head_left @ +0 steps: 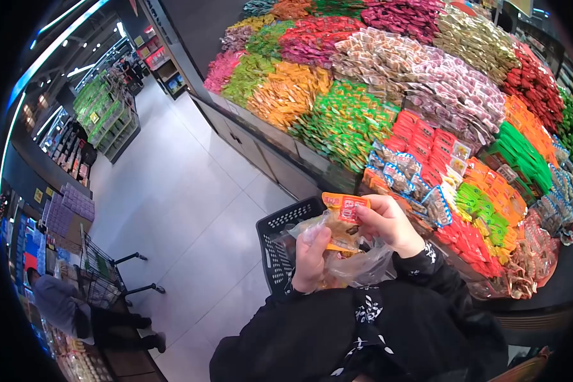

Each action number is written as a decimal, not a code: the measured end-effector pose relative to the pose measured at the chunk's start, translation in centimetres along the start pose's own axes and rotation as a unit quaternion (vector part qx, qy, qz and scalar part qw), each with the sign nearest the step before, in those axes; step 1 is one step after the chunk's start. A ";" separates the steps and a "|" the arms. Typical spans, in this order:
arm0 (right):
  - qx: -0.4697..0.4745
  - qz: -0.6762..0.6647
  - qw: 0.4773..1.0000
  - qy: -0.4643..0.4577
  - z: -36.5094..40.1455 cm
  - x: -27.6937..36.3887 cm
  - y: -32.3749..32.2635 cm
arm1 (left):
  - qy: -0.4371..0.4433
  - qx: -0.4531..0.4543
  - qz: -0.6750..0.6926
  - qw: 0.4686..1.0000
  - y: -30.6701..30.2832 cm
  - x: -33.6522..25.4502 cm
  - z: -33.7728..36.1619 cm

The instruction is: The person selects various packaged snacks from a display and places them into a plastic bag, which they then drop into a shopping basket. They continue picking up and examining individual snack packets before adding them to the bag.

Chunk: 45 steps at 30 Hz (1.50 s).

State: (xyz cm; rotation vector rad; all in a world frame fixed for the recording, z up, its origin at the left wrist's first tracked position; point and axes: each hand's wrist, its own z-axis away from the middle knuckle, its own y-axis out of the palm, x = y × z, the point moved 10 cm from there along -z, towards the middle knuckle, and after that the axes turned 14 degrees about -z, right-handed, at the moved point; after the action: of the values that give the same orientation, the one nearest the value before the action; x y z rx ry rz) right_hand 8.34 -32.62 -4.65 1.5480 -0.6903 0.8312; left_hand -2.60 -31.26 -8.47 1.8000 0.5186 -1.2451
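My right hand (391,223) pinches a small orange and red packet (348,207) by its right end, above a clear plastic bag (363,267). My left hand (311,258) is closed on the left side of the bag, its thumb pointing up. Inside or against the bag are more yellow-orange packets (342,244); the clear film makes their exact place hard to tell. A black basket (275,254) is partly hidden behind my left hand and the bag.
A large sloped display of colourful small packets (356,114) fills the right side, close to my right hand. Tiled floor (197,216) lies at the left, with a shopping cart (102,274), a person (60,299) and stocked shelves (108,121).
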 end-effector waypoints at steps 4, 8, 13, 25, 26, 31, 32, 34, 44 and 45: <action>-0.008 0.050 0.999 0.002 -2.6 -1.1 1.3 | 0.017 -0.031 0.007 0.999 -3.2 -0.9 -0.4; -0.016 0.081 0.997 0.002 -4.2 -1.3 1.7 | 0.026 -0.051 -0.009 0.998 -4.6 -1.8 -1.3; -0.030 0.081 0.996 -0.004 -6.0 -1.2 0.5 | 0.025 -0.044 -0.014 0.999 -5.2 -2.0 -3.2; 0.022 0.010 0.999 -0.036 -15.1 3.6 -2.8 | 0.066 -0.059 -0.102 0.991 -6.1 -3.2 -13.2; 0.022 -0.002 0.999 -0.027 -15.7 4.0 -2.8 | 0.080 -0.077 -0.122 0.986 -6.1 -3.8 -13.8; 0.035 0.016 0.999 -0.034 -17.8 6.7 -3.4 | 0.140 -0.125 -0.166 0.968 -7.2 -5.0 -16.4; 0.045 0.023 0.998 -0.038 -18.1 7.1 -3.6 | 0.153 -0.149 -0.182 0.960 -7.4 -5.4 -16.6; 0.059 0.031 0.997 -0.044 -19.0 8.0 -3.9 | 0.169 -0.135 -0.212 0.953 -6.1 -6.9 -17.4; 0.080 0.076 0.993 -0.038 -22.6 8.7 -4.5 | 0.153 -0.141 -0.201 0.957 -7.0 -7.2 -20.5; 0.085 0.083 0.992 -0.036 -23.0 8.7 -4.4 | 0.156 -0.145 -0.197 0.957 -7.3 -7.3 -20.7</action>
State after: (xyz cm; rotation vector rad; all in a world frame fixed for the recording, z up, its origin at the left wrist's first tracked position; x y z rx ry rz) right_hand 13.96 -9.04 1.35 1.6974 -0.8272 0.9820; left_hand 0.18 -9.15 -2.25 1.6930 1.2239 -1.0708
